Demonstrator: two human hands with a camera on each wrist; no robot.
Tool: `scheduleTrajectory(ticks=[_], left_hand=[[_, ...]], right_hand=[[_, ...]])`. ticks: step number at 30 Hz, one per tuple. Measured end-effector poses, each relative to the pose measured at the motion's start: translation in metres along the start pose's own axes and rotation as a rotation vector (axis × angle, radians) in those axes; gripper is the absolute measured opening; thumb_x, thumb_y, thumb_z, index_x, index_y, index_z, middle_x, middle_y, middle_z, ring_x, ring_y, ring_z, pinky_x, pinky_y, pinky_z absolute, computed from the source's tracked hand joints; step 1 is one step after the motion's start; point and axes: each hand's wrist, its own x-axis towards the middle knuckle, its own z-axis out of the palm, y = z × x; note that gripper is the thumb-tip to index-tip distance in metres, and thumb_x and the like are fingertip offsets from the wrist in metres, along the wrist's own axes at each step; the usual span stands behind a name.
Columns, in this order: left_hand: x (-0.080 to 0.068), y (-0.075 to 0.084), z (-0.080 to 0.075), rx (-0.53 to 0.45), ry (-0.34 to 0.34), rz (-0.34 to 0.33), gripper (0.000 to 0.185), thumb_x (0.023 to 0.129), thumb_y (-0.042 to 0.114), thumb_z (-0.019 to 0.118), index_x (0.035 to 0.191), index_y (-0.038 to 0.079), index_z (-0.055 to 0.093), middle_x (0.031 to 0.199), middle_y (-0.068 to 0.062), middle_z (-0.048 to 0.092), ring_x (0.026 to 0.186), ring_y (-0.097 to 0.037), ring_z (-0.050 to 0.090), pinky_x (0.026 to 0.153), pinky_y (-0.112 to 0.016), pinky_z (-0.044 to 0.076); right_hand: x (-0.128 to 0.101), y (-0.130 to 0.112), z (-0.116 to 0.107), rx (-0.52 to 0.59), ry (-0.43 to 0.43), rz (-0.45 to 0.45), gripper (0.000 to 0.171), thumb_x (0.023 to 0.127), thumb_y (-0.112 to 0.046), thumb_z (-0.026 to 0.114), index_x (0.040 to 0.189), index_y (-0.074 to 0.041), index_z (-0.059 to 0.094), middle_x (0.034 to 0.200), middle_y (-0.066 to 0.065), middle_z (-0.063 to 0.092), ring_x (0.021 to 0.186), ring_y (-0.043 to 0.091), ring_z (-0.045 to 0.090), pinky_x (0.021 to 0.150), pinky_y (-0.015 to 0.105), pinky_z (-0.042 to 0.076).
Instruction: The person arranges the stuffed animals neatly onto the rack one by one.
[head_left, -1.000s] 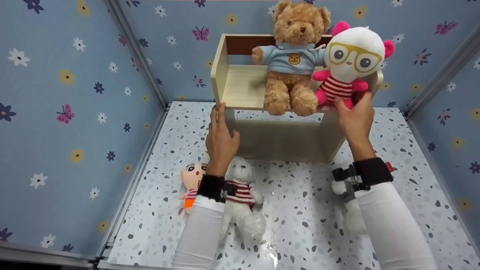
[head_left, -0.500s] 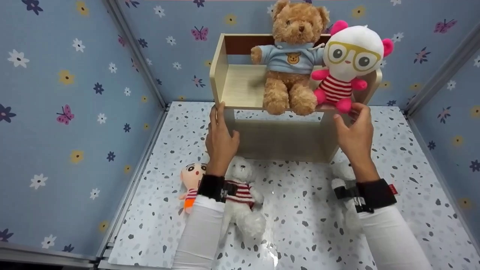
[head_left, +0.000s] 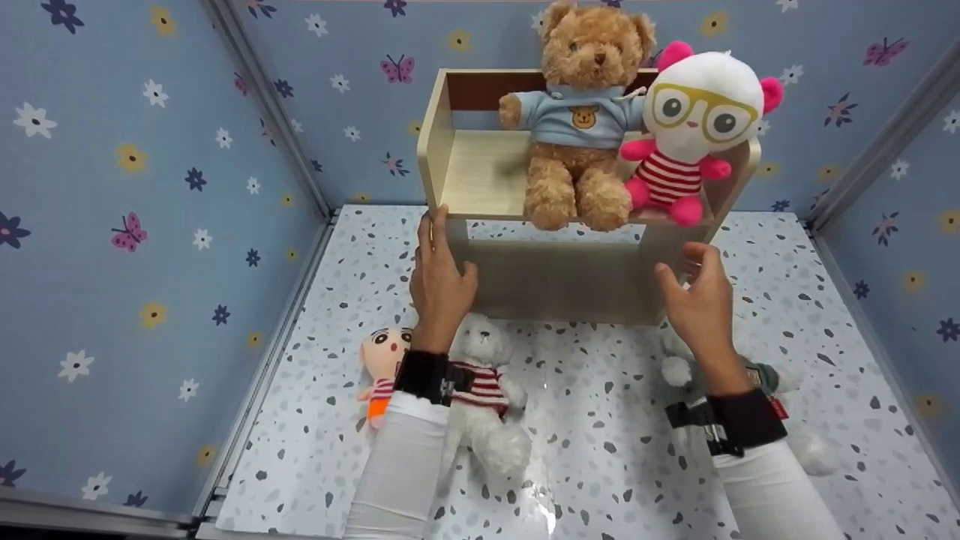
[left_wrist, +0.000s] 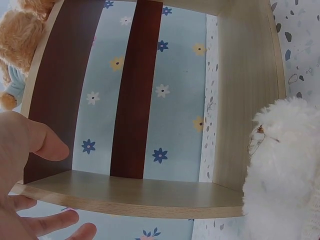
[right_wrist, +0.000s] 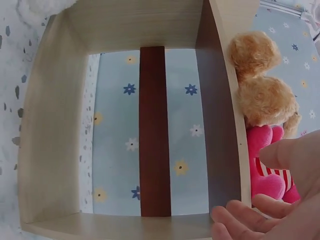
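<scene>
A light wooden shelf unit point(head_left: 562, 281) stands on the speckled floor. On its upper board sit a brown teddy bear point(head_left: 581, 127) in a blue shirt and a white doll point(head_left: 694, 127) with yellow glasses and pink ears. My left hand point(head_left: 439, 274) grips the shelf's left side panel point(left_wrist: 140, 192), thumb inside and fingers outside. My right hand point(head_left: 694, 296) hovers with relaxed fingers just before the right side panel point(right_wrist: 220, 125), below the doll's pink foot point(right_wrist: 265, 165), holding nothing.
A white bear in a striped shirt point(head_left: 487, 405) lies by my left wrist, with a small orange-legged doll point(head_left: 381, 367) beside it. Another white plush point(head_left: 810, 442) lies under my right forearm. Flowered blue walls point(head_left: 150, 225) enclose the floor on three sides.
My right hand has let go of the white doll's feet and drawn back and down toward me. The doll stays seated. The left hand has not moved.
</scene>
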Motion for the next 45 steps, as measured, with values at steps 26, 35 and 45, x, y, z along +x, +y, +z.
scheduleTrajectory(ticks=[26, 35, 45], left_hand=[[0.001, 0.000, 0.000, -0.003, -0.015, -0.014, 0.090, 0.085, 0.015, 0.062, 0.153, 0.039, 0.009, 0.160, -0.001, 0.017, 0.085, -0.020, 0.053, 0.048, -0.030, 0.038], [0.000, 0.001, 0.001, 0.002, -0.005, -0.011, 0.090, 0.084, 0.014, 0.062, 0.153, 0.038, 0.010, 0.160, -0.001, 0.017, 0.097, -0.022, 0.053, 0.050, -0.030, 0.039], [-0.001, -0.002, 0.001, -0.010, 0.001, 0.002, 0.088, 0.085, 0.015, 0.061, 0.153, 0.038, 0.011, 0.161, -0.002, 0.018, 0.105, -0.024, 0.053, 0.054, -0.033, 0.040]], right_hand=[[-0.089, 0.084, 0.083, -0.109, -0.494, -0.061, 0.018, 0.091, -0.022, 0.065, 0.107, -0.014, 0.062, 0.101, 0.004, 0.067, 0.092, 0.021, 0.067, 0.072, 0.034, 0.052], [-0.117, 0.108, 0.109, -0.086, -0.595, -0.014, 0.023, 0.091, -0.021, 0.065, 0.109, -0.008, 0.062, 0.108, 0.009, 0.065, 0.103, 0.028, 0.064, 0.084, 0.043, 0.051], [-0.134, 0.128, 0.126, -0.098, -0.507, -0.092, 0.023, 0.088, -0.015, 0.067, 0.109, -0.006, 0.066, 0.106, 0.009, 0.067, 0.097, 0.025, 0.062, 0.085, 0.042, 0.049]])
